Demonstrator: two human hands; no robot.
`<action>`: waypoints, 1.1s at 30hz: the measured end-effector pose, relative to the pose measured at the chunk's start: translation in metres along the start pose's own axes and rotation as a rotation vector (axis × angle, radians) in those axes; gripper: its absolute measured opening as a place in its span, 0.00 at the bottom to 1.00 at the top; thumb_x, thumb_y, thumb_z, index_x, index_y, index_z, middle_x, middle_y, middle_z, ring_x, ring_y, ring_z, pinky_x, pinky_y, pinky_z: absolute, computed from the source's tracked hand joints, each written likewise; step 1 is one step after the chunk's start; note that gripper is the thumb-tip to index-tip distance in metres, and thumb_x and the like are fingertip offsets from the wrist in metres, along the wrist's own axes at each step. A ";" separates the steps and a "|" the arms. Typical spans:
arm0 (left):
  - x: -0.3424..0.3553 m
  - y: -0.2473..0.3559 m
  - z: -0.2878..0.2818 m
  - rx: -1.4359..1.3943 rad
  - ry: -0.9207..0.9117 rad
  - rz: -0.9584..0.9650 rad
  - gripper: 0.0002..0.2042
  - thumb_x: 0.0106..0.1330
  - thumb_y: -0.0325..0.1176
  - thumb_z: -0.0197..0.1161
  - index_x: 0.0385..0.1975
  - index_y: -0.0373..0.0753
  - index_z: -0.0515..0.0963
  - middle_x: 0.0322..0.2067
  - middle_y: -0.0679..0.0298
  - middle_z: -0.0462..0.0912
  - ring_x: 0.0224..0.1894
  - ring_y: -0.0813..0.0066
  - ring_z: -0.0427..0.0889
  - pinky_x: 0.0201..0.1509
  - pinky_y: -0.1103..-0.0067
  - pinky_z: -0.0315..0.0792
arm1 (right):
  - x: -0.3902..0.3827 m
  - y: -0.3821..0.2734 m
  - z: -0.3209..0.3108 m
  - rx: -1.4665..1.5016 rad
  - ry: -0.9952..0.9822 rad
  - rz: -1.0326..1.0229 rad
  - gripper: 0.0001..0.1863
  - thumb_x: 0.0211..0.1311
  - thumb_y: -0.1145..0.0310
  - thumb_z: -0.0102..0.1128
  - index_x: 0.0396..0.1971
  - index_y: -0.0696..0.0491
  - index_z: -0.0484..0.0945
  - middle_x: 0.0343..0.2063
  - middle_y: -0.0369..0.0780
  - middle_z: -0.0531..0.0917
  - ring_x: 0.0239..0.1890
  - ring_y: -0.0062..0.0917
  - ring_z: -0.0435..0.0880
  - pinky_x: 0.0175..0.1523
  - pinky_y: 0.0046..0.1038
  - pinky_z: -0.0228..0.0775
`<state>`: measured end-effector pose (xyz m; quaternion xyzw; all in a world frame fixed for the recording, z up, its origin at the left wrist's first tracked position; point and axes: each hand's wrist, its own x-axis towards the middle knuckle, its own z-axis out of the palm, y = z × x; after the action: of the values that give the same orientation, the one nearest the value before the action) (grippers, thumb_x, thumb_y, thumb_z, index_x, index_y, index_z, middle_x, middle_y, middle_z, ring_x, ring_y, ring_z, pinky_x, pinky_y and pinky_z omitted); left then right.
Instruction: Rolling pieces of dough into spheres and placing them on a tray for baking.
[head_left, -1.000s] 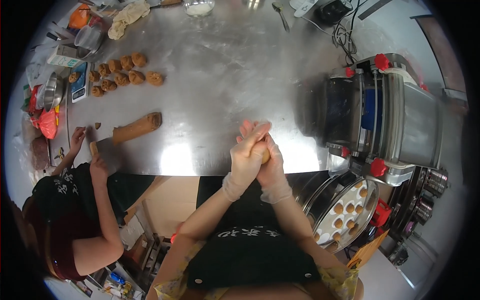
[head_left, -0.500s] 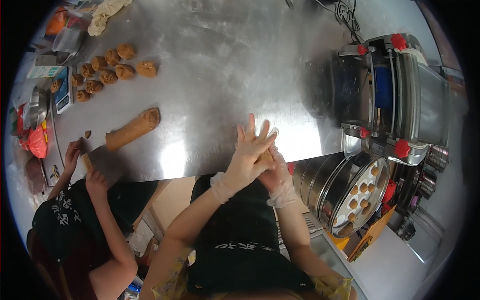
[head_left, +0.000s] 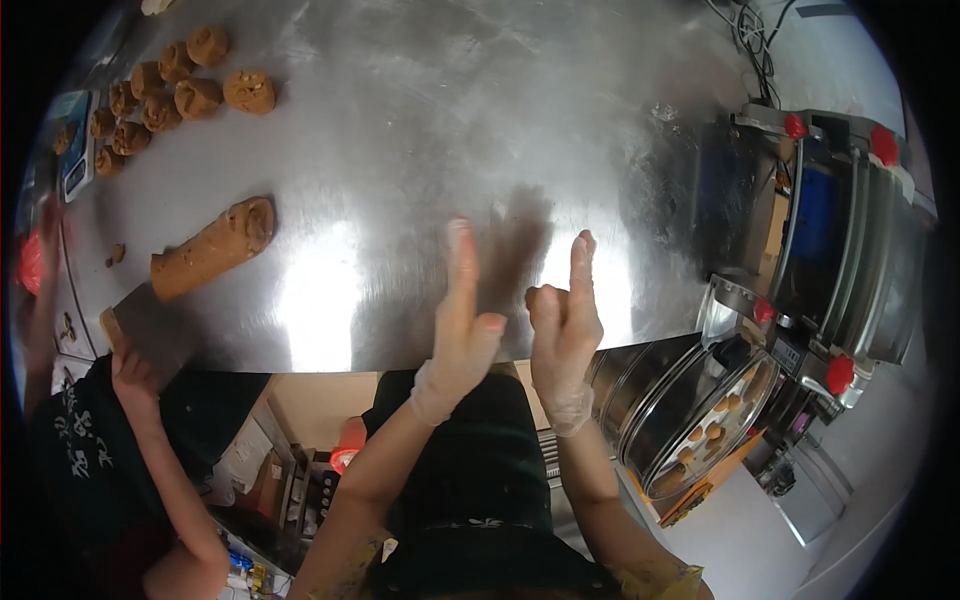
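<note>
Both my hands wear clear plastic gloves and are held apart over the near edge of the steel table (head_left: 400,200). My left hand (head_left: 462,315) is stretched out flat, seen edge-on, with nothing in it. My right hand (head_left: 565,325) has a finger pointing up and its thumb bent inward. A small piece of brown dough (head_left: 531,297) peeks out beside that thumb, mostly hidden by the hand. To the left lies a thick brown dough log (head_left: 212,250). Several cut dough pieces (head_left: 198,98) stand in rows at the far left.
A co-worker's hand (head_left: 133,375) at the left holds a wide scraper (head_left: 160,330) near the log. A blue scale (head_left: 75,150) stands at the left edge. On the right are a metal machine with red knobs (head_left: 840,375) and round steel trays (head_left: 650,470) holding small brown balls.
My hands were pressed together around a small brown piece and have now parted, left hand to the left. The view has shifted. The co-worker's other hand has drawn back from the log.
</note>
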<state>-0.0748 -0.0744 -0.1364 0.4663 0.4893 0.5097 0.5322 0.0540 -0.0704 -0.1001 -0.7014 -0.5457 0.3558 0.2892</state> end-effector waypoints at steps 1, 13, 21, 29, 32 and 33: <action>0.001 -0.005 -0.007 0.011 0.029 0.022 0.46 0.73 0.60 0.42 0.71 0.22 0.38 0.74 0.40 0.38 0.77 0.50 0.35 0.78 0.65 0.34 | 0.013 -0.006 0.003 -0.374 0.015 -0.174 0.34 0.62 0.73 0.60 0.66 0.66 0.60 0.67 0.60 0.62 0.71 0.55 0.58 0.73 0.43 0.54; 0.006 -0.005 0.038 -0.508 -0.077 -0.196 0.61 0.53 0.82 0.34 0.73 0.36 0.24 0.75 0.49 0.24 0.77 0.53 0.26 0.77 0.59 0.27 | 0.006 0.025 -0.002 0.332 -0.162 0.107 0.44 0.69 0.42 0.40 0.73 0.60 0.44 0.75 0.48 0.45 0.77 0.42 0.41 0.77 0.44 0.32; -0.028 -0.023 0.060 -0.158 0.031 -0.097 0.60 0.58 0.80 0.32 0.71 0.26 0.29 0.74 0.41 0.31 0.77 0.48 0.29 0.77 0.61 0.32 | 0.024 0.034 0.009 0.631 -0.157 -0.042 0.56 0.63 0.25 0.33 0.74 0.58 0.39 0.75 0.46 0.45 0.77 0.36 0.41 0.78 0.39 0.32; -0.018 -0.022 0.054 -0.017 -0.056 -0.058 0.52 0.68 0.68 0.44 0.72 0.24 0.35 0.74 0.41 0.37 0.77 0.49 0.38 0.77 0.62 0.37 | 0.004 0.041 0.009 0.253 -0.185 -0.071 0.55 0.65 0.25 0.24 0.73 0.62 0.45 0.74 0.52 0.48 0.77 0.46 0.41 0.78 0.42 0.32; -0.007 -0.025 0.042 -0.159 -0.038 -0.005 0.53 0.66 0.69 0.44 0.72 0.24 0.35 0.74 0.41 0.36 0.77 0.48 0.38 0.77 0.61 0.37 | 0.013 0.035 0.012 0.239 -0.194 -0.107 0.57 0.63 0.24 0.24 0.72 0.63 0.45 0.74 0.52 0.48 0.77 0.46 0.40 0.78 0.43 0.32; 0.008 -0.031 0.038 -0.137 -0.058 0.044 0.55 0.64 0.72 0.44 0.72 0.26 0.34 0.75 0.42 0.36 0.77 0.48 0.38 0.77 0.60 0.37 | 0.015 0.033 0.013 0.228 -0.194 -0.117 0.58 0.62 0.23 0.23 0.72 0.63 0.45 0.74 0.52 0.48 0.77 0.47 0.40 0.78 0.43 0.32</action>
<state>-0.0346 -0.0676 -0.1640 0.4541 0.4274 0.5396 0.5657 0.0647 -0.0634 -0.1366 -0.5931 -0.5672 0.4642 0.3333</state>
